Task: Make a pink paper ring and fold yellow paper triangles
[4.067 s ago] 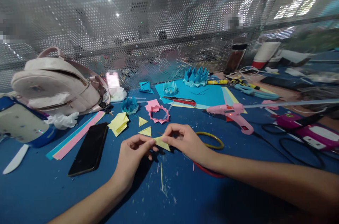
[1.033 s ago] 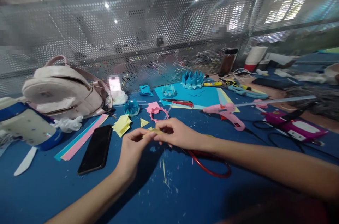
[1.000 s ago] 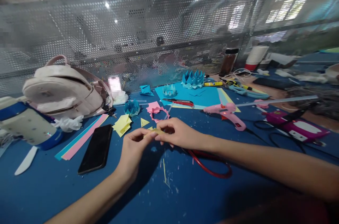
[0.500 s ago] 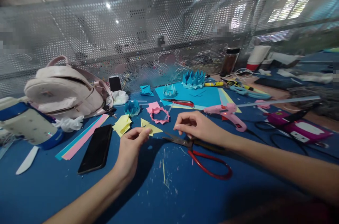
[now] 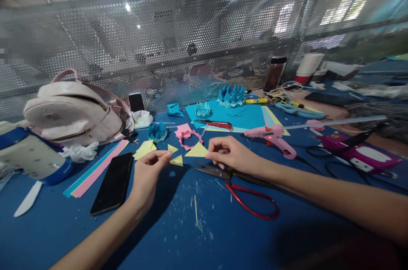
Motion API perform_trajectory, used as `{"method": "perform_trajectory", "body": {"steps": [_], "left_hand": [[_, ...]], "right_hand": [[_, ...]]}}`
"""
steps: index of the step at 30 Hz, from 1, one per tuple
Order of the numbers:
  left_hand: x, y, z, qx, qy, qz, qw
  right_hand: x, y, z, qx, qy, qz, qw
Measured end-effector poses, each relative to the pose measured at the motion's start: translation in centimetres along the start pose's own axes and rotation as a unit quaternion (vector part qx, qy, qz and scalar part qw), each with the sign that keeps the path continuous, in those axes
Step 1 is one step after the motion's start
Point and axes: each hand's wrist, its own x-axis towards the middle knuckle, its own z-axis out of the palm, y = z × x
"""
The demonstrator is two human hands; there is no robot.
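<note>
A yellow paper triangle (image 5: 196,151) is pinched by one corner between the thumb and fingers of my right hand (image 5: 228,154). My left hand (image 5: 153,165) is closed on a folded yellow paper piece (image 5: 177,160), whose pointed ends stick out past the fingertips. Red-handled scissors (image 5: 228,178) lie on the table just below my right hand. Behind the two hands sits a ring of folded pink paper (image 5: 192,144). More yellow paper (image 5: 144,149) lies just behind my left hand.
A black phone (image 5: 112,185) and paper strips (image 5: 97,167) lie left. A pink glue gun (image 5: 270,136) rests right, with a purple box (image 5: 360,153) and cables beyond. Blue paper crowns (image 5: 231,95) and a red utility knife (image 5: 215,124) are behind. A backpack (image 5: 73,112) stands back left.
My right hand, earlier holding nothing visible, now holds a yellow triangle apart from the piece in my left hand. My left hand has shifted slightly left.
</note>
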Motion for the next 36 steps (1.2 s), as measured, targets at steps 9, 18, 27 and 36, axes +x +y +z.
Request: {"method": "perform_trajectory", "body": {"steps": [9,18,27,36], "left_hand": [[-2.8,0.1,3.5,-0.004,-0.163,-0.023,0.986],[-4.0,1.0,3.1,0.086,-0.236,0.01,0.968],[-2.7,1.3,0.7,0.098,-0.189,0.092,0.973],[-2.3,1.7,0.3,0.084,-0.152,0.122,0.977]], "right_hand": [[-0.9,-0.3,1.7,0.042,0.001,0.004,0.999],[-2.1,-1.4,2.2,-0.03,-0.069,-0.026,0.997],[-6.7,-0.5,-2.3,-0.406,-0.077,0.078,0.907],[-7.9,-0.3,-3.7,-0.46,-0.082,0.154,0.871]]}}
